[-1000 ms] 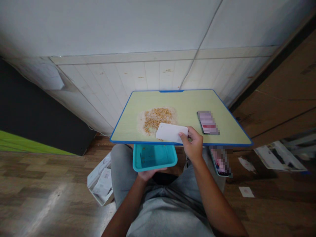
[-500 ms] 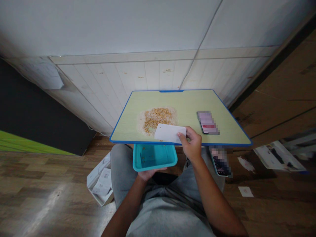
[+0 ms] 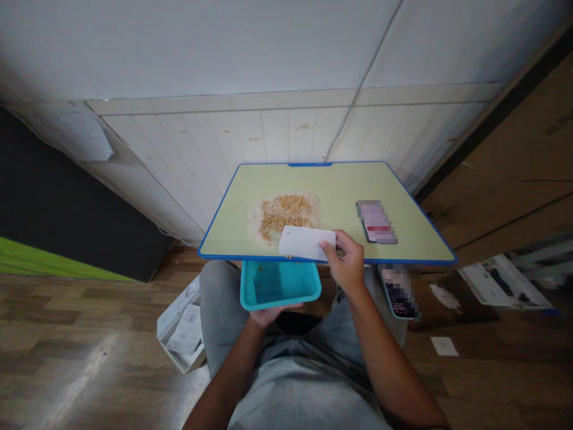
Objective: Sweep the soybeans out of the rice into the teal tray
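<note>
Fingers of the right hand pinch a white card at the counter's near edge, just before the grain pile; left hand fingers clasp a teal tray from beneath, just below that edge

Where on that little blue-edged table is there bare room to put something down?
The table is bare along its far edge behind the grain pile, in its near left corner, and between the pile and the phone. The near middle is crowded: the right hand holds a white card against the pile there.
</note>
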`<control>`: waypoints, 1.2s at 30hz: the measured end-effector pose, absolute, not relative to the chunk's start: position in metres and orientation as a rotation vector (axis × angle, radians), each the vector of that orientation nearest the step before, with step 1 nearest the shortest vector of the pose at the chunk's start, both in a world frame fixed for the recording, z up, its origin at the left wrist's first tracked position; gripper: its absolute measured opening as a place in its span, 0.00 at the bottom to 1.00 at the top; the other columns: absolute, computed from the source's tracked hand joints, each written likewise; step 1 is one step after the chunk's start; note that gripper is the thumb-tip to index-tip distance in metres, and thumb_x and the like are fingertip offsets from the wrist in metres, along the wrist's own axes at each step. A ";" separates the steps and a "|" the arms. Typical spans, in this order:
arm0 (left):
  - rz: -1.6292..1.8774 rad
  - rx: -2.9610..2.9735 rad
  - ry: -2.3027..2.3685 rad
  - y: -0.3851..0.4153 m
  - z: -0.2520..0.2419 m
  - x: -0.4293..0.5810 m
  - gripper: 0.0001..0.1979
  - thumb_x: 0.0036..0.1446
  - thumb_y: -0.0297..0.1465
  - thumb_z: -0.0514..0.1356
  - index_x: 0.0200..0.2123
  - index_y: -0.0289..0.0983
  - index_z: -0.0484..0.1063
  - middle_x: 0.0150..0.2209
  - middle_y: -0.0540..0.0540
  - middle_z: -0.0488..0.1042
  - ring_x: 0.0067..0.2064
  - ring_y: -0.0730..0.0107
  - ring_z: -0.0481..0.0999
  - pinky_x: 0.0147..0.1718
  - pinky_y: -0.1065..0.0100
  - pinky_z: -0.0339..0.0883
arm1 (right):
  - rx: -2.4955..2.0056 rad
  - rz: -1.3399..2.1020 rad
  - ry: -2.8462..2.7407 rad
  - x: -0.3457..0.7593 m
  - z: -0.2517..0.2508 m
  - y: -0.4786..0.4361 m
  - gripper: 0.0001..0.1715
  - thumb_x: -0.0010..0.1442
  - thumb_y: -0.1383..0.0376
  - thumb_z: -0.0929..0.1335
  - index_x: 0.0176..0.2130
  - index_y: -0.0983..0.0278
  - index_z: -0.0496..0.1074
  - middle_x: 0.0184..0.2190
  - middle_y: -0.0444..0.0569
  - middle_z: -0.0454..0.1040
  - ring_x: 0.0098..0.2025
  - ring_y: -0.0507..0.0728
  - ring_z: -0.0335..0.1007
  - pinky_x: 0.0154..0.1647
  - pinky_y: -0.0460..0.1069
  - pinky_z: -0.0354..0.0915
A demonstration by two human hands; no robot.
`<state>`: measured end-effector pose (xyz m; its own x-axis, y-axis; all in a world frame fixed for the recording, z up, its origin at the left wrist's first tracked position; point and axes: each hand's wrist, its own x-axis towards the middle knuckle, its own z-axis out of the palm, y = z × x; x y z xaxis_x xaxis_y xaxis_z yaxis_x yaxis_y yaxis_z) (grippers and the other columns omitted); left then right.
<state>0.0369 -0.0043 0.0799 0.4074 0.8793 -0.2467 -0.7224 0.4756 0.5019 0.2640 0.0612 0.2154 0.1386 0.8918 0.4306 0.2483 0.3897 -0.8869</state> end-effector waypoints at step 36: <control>1.046 0.406 0.258 -0.001 0.063 0.032 0.43 0.63 0.70 0.45 0.69 0.56 0.74 0.79 0.46 0.61 0.76 0.26 0.62 0.58 0.28 0.73 | -1.265 0.409 -1.414 0.274 0.213 0.068 0.11 0.65 0.56 0.70 0.37 0.60 0.76 0.25 0.42 0.73 0.28 0.56 0.69 0.33 0.49 0.63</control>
<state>0.0321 -0.0014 0.0633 0.4813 0.8764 -0.0147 -0.7827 0.4373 0.4429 0.2737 0.0678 0.2130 0.2169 0.8430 0.4922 0.4501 0.3610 -0.8167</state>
